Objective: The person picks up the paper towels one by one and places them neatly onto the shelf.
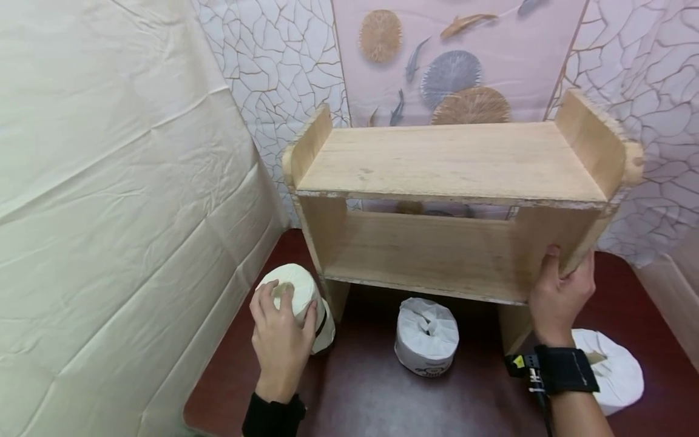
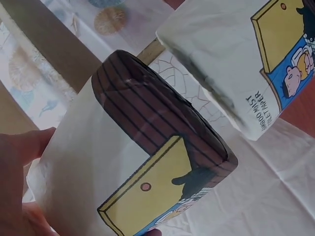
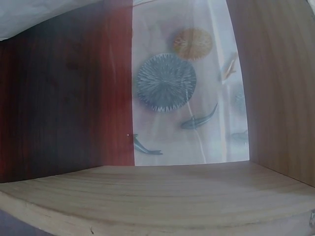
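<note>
Gripping a toilet roll (image 1: pixel 306 288), left hand (image 1: pixel 281 340) — right hand (image 1: pixel 559 303) clamped on the shelf (image 1: pixel 437 164), fingers mostly hidden

From above and in front of the table (image 1: pixel 371 400), the head camera is looking forward and down, standing farthest off and taking in the left hand (image 1: pixel 281 340), the right hand (image 1: pixel 562 300), the shelf (image 1: pixel 437 161) and the backdrop (image 1: pixel 267 54). Tilted and very near, the left wrist camera is facing the roll (image 2: pixel 133 142), sharing with the head view that roll, the lower roll (image 2: pixel 226 54) and part of the shelf. Turned on its side, the right wrist camera is peering closely through the shelf toward the backdrop, sharing shelf, table and backdrop with the head view.
</note>
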`<act>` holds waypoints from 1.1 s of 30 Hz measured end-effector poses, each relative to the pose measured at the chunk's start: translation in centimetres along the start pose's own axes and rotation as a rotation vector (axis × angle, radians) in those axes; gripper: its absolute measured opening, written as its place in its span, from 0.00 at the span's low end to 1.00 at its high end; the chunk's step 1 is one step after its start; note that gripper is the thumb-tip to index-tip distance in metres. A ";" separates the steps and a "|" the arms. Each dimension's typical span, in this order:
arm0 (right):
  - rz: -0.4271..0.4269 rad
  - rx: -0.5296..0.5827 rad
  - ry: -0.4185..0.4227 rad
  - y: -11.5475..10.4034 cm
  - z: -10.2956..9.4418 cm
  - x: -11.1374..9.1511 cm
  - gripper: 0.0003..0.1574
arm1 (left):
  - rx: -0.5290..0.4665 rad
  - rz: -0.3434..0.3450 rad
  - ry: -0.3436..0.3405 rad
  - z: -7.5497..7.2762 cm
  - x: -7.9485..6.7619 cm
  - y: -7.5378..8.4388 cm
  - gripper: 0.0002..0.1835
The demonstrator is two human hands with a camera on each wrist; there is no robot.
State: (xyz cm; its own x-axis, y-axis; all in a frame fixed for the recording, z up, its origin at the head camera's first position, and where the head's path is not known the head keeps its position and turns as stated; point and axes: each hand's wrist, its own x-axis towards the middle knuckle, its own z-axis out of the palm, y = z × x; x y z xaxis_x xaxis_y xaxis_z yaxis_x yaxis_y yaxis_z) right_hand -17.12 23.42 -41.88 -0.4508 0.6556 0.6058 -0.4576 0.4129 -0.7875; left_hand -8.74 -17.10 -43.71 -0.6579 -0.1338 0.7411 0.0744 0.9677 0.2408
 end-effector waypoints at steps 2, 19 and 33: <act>-0.006 -0.001 -0.006 -0.2 -0.1 0.0 0.25 | -0.011 0.002 -0.004 -0.2 0.0 0.0 0.27; -0.007 -0.004 -0.003 -1.0 0.1 -0.2 0.26 | -0.076 0.042 0.014 -0.9 -0.7 -0.2 0.25; -0.005 -0.004 -0.007 -1.1 0.0 -0.3 0.26 | -0.078 0.084 0.026 -2.1 -0.3 -0.2 0.23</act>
State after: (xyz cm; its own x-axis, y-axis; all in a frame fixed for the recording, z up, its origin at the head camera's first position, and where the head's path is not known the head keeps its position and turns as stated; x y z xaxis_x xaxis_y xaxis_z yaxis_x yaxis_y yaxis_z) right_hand -16.50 22.76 -41.12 -0.4539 0.6488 0.6107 -0.4572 0.4187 -0.7846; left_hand -6.98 -17.64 -42.69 -0.6270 -0.0600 0.7767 0.1868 0.9563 0.2247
